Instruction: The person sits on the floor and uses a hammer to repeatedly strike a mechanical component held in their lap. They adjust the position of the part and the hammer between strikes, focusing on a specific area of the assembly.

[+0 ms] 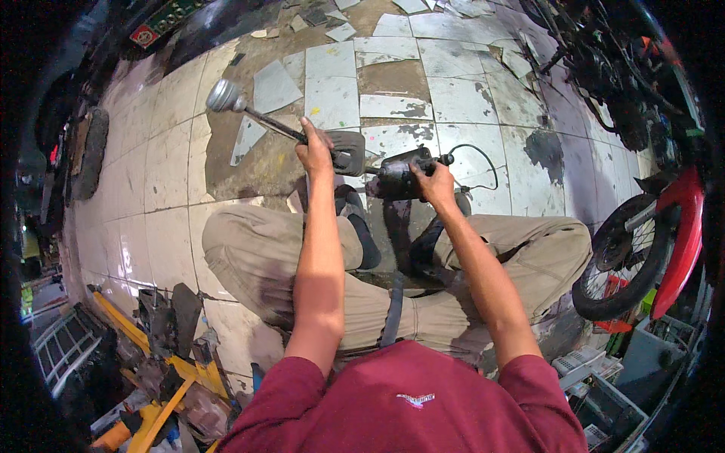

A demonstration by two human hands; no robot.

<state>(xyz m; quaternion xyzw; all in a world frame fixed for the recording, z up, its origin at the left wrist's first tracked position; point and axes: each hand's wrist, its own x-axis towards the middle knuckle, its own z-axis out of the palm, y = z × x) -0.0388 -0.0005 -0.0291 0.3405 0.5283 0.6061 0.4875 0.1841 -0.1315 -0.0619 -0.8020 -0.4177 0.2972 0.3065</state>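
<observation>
Both forearms come forward from the lower edge, elbows a little bent, passing over the folded legs (260, 249). Beside the legs, yellow parts (122, 323) at lower left and a motorbike wheel (591, 297) at right limit the room for moving. In front of the knees, the right hand (433, 183) has its grip closed around the right end of a dark power tool (399, 177). The left hand (316, 153) has its grip folded on the tool's shaft, beside the loop handle. I cannot tell whether the tool touches the floor (167, 175). The shaft slopes forward-left to a silver head (223, 96); a thin cable (495, 167) curves at right. Wider tiled room extends leftward; farther ahead lie broken tile pieces (276, 87) with angular edges.
</observation>
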